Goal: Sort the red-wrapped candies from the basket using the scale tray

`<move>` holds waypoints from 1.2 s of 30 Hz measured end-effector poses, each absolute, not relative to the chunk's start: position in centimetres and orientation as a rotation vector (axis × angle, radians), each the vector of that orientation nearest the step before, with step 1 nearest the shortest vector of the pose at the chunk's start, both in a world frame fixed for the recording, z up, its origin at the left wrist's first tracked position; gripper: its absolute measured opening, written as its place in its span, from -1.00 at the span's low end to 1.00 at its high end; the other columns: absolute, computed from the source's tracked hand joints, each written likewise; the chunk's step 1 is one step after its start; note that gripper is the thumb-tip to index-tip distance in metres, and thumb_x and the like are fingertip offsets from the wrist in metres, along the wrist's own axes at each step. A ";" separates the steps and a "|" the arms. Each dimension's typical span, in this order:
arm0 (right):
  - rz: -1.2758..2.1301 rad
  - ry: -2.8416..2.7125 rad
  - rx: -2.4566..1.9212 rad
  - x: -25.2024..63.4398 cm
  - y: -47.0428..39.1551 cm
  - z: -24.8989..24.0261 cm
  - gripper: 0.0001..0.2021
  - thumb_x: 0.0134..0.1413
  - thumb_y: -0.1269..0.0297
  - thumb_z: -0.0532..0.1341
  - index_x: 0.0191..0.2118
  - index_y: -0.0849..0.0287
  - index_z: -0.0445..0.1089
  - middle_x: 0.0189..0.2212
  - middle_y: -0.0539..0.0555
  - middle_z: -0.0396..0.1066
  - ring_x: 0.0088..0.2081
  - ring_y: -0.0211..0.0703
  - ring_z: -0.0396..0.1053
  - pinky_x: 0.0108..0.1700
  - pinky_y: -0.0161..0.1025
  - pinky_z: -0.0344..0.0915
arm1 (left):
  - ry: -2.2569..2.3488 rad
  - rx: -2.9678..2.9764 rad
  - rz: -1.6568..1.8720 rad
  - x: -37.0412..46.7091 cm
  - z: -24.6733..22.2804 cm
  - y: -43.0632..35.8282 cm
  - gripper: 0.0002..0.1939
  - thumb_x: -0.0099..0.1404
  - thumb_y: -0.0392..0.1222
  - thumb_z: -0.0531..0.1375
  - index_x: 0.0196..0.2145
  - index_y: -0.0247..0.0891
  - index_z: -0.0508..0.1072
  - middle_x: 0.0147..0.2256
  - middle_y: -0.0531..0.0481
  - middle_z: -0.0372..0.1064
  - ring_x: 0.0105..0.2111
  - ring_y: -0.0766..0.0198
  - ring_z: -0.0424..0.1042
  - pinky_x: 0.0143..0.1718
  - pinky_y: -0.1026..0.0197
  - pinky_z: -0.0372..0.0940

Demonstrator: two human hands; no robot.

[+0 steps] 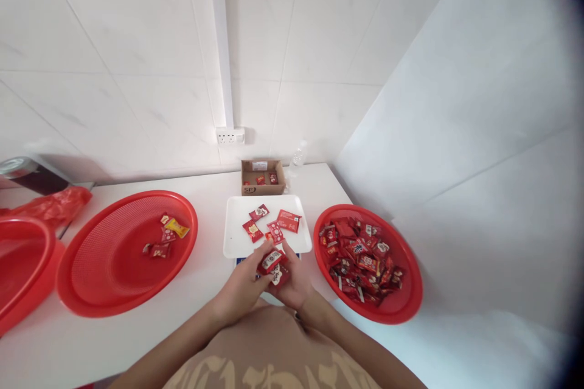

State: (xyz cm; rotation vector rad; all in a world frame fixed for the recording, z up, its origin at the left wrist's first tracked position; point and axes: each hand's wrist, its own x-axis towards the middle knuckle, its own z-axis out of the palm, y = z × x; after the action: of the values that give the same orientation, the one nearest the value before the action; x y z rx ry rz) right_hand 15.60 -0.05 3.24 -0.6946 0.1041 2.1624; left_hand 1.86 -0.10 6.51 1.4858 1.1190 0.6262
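Packets of glossy red film with pale printed labels (272,259) filled my joined hands, at least two showing, one lapped over the other. My left hand (244,282) closed round them from the left, thumb across the near side; my right hand (296,282) cupped them from the right. How many lay underneath I could not tell. The film looked slick, so I judged a light, even hold best: thumbs firm enough to stop the stack sliding, never enough to crush it, labels kept upward and readable.

Just beyond my fingers, more red packets (275,232) lay loose on a shallow white rectangular tray (233,240). Keeping my hands low at its near edge seemed wise, for a slipped packet would not fall far.

Past the far edge stood an open brown cardboard box (269,191), a few packets inside. To the right, a round red plastic basket (413,295) held a large heap; to the left, a red mesh-sided basket (103,261) held only a few, one yellow packet (177,228) among them.
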 end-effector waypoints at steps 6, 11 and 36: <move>2.194 0.042 -0.644 15.9 0.0 3.4 -0.70 0.07 0.01 0.18 -0.23 0.15 0.38 -0.31 0.04 0.48 -0.26 -0.14 0.41 -0.23 -0.15 0.34 | 1.176 1.640 0.670 1.3 6.7 0.2 -0.45 0.14 -0.31 0.13 0.12 -0.07 0.29 0.09 0.00 0.31 0.06 0.16 0.30 0.10 0.09 0.17; 2.148 -0.090 -0.634 16.1 -0.2 3.7 -0.71 0.11 0.05 0.15 -0.08 0.01 0.34 -0.23 0.01 0.47 -0.26 -0.15 0.41 -0.19 -0.03 0.34 | 1.168 1.433 0.796 0.9 6.8 0.9 -0.64 0.07 -0.28 0.22 -0.13 -0.08 0.49 -0.09 -0.04 0.42 -0.06 0.07 0.35 0.06 0.07 0.18; 1.791 -0.131 -1.068 20.1 -0.3 2.2 -0.70 -0.19 0.40 0.36 -0.24 0.10 0.37 -0.38 -0.01 0.46 -0.47 -0.32 0.38 -0.56 -0.44 0.22 | 1.589 1.793 0.720 -4.9 2.2 1.5 -0.48 0.20 -0.02 0.14 0.11 -0.18 0.29 0.22 -0.20 0.08 0.25 0.00 -0.01 0.22 -0.08 -0.06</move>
State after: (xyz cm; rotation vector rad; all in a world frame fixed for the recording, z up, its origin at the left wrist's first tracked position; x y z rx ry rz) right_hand 20.12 -0.33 2.19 -1.0678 -0.1312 1.7913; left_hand -4.95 1.54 2.16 1.7933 1.5892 0.7204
